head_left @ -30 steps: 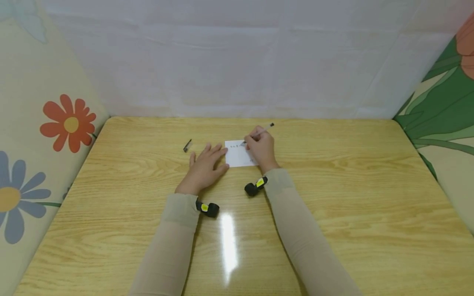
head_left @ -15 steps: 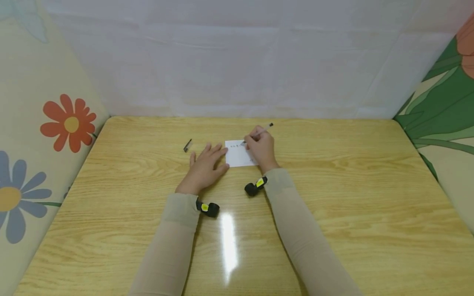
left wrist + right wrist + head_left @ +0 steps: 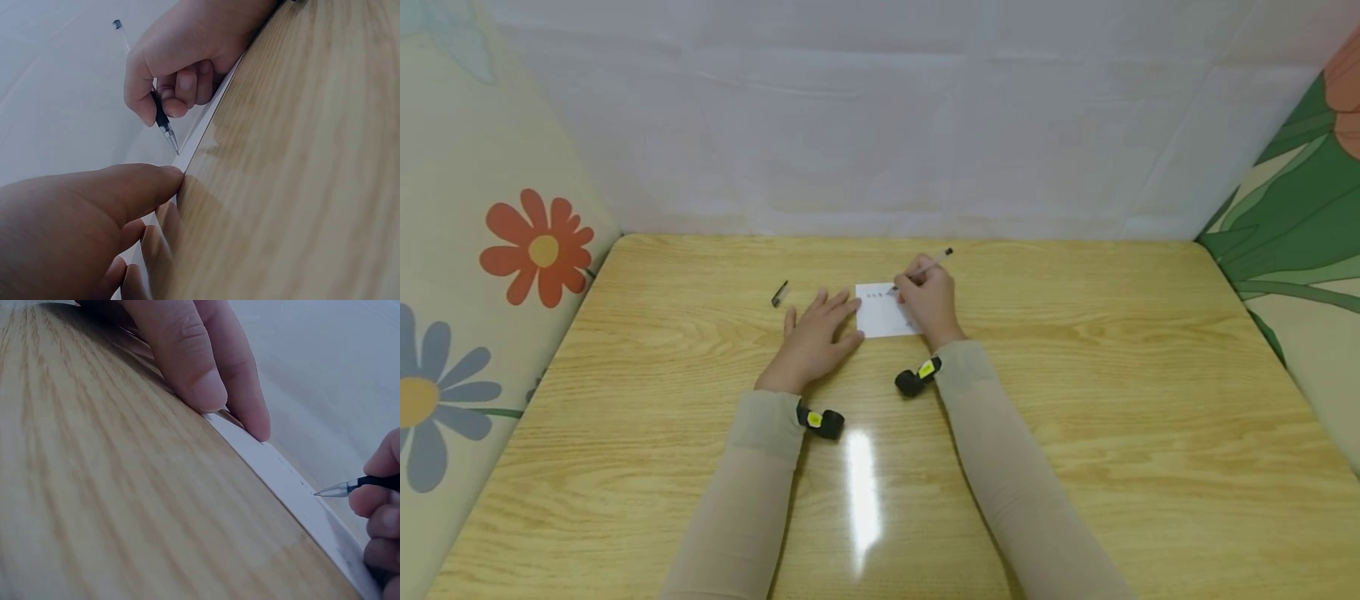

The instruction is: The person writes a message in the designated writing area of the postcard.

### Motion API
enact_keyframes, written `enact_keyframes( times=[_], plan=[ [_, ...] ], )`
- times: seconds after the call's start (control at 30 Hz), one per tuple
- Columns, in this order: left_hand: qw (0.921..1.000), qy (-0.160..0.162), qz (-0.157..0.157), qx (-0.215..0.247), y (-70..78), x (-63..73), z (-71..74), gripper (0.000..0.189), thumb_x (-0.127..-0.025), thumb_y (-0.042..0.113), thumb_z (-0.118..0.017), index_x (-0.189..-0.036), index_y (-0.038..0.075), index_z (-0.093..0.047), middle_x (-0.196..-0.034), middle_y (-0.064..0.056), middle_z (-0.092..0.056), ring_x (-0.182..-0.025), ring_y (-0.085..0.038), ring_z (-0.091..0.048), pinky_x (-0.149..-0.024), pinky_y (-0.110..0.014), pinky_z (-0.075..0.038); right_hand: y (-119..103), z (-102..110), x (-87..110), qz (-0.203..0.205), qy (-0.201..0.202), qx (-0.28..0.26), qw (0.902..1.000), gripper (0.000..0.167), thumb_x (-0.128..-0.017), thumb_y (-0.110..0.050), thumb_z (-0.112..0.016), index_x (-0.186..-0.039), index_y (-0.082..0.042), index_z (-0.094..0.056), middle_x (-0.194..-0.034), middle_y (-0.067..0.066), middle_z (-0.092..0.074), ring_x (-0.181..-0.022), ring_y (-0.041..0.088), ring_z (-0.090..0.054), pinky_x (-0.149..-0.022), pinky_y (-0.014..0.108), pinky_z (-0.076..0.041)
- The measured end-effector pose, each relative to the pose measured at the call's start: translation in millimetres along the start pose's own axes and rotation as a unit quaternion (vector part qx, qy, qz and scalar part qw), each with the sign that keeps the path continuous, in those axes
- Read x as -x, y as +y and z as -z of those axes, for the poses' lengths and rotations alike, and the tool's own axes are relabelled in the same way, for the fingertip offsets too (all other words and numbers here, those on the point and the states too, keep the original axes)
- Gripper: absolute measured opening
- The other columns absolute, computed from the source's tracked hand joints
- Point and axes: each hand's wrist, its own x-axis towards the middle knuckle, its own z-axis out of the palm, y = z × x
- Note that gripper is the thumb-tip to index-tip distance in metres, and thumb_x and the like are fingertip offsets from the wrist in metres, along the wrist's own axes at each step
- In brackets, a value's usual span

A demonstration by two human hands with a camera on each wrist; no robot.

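A white sheet of paper (image 3: 883, 321) lies on the wooden table, with a short row of dark handwritten marks near its top edge. My right hand (image 3: 931, 302) pinches a pen (image 3: 936, 260) with a clear barrel, black grip and metal tip. In the right wrist view the pen's tip (image 3: 322, 492) meets the paper beside the marks. My left hand (image 3: 812, 342) lies with fingers spread on the table, its thumb and index fingertips on the paper's left edge. Left of that hand lies the black and clear pen cap (image 3: 780, 293). My right hand covers the paper's right side.
The wooden table (image 3: 1112, 375) spreads around both arms. A white cloth (image 3: 850, 125) hangs behind its far edge. Flower-painted panels (image 3: 542, 250) stand at the left and right sides. Black wrist cameras (image 3: 829, 423) sit at both cuffs.
The pen's upper end tilts very slightly to the left. Both hands, the paper and the pen cap stay in nearly the same places.
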Motion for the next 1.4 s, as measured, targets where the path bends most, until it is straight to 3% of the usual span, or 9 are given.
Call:
enact_keyframes(
  times=[1.4],
  plan=[
    [1.0000,0.006,-0.001,0.000,-0.3,0.0,-0.8,0.060,-0.105,0.035,-0.055,-0.158,0.017,-0.036,-0.168,-0.007,-0.022,-0.156,-0.033,-0.005,-0.117,-0.066,0.011,-1.5,-0.2,-0.3,-0.003,0.003,-0.003,1.0000,0.017,-0.090,-0.002,-0.064,-0.075,-0.005,-0.058,-0.058,0.002,-0.058,-0.052,0.013,-0.055,-0.051,0.023,-0.042]
  ],
)
